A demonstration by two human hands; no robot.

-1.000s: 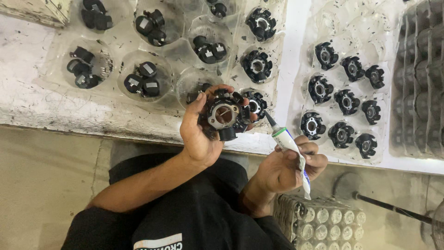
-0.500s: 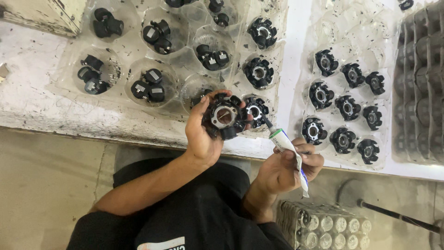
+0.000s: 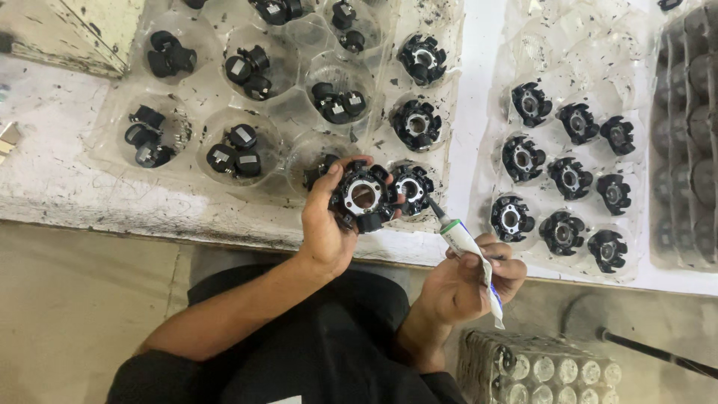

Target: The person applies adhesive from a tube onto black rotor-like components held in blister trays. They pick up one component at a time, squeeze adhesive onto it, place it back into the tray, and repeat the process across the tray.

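Note:
My left hand (image 3: 329, 221) grips a black ring-shaped part with a round metal centre hole (image 3: 363, 197), held just above the table's front edge. My right hand (image 3: 467, 280) squeezes a small white tube (image 3: 467, 251) whose dark nozzle points up and left, toward the held part, with a small gap between them. A similar black ring part (image 3: 413, 187) sits in the tray cell right behind the nozzle.
A clear plastic tray (image 3: 299, 112) holds small black pieces and ring parts. To the right a second clear tray (image 3: 493, 105) holds several ring parts. Grey stacked trays (image 3: 688, 135) stand at the far right. A clear cell tray (image 3: 538, 370) lies below my right hand.
Both hands have shifted slightly right and down in view; the tube's nozzle stays close to the held ring part. Grips are unchanged.

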